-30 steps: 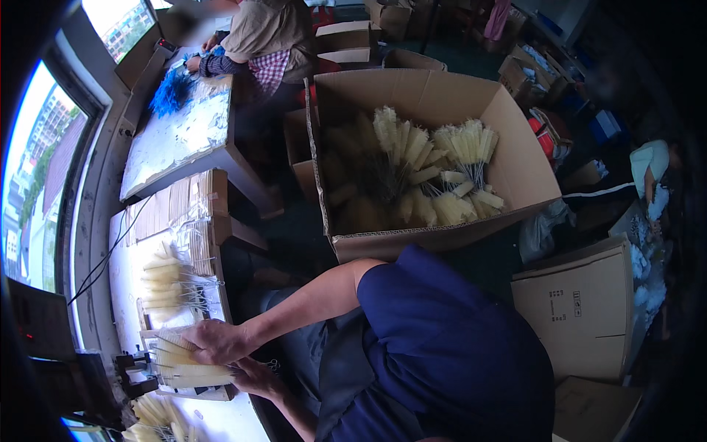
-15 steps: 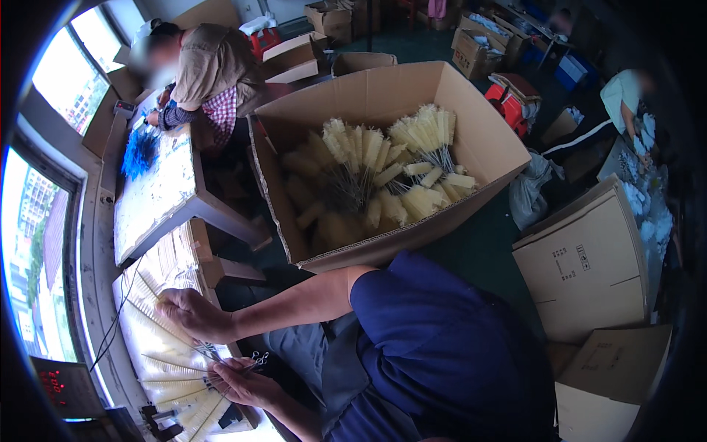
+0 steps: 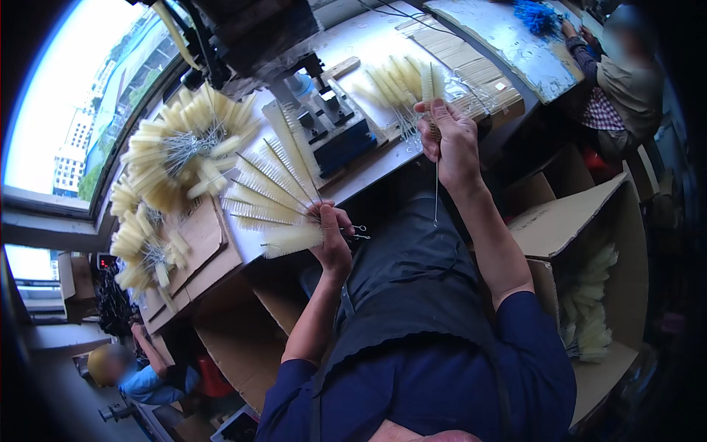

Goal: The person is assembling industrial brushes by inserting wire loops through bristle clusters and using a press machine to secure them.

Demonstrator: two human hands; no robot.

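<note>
Wire-handled bottle brushes point(image 3: 274, 177) with cream bristles are fanned out in my left hand point(image 3: 333, 232), whose fingers close round their stems. Looped wire ends stick out past that hand. Pinched in my right hand point(image 3: 453, 140) is a single brush point(image 3: 432, 81); its bristles point up and its thin wire stem hangs down to a small loop. Part of it is hidden by my fingers. Behind the right hand, more cream brushes point(image 3: 390, 81) lie in a row on the white table point(image 3: 346, 37). The two hands are well apart, over the table's near edge.
A bench machine with a blue base point(image 3: 346, 147) stands between the hands, further back. Brushes are heaped point(image 3: 184, 144) at left, some on flat cardboard point(image 3: 195, 236). An open carton point(image 3: 582, 214) holding brushes is at right. Co-workers sit at upper right and lower left.
The view has swung from the big carton to the table and machine. My right hand, earlier close to the fanned brushes, is now away from them with one brush.
</note>
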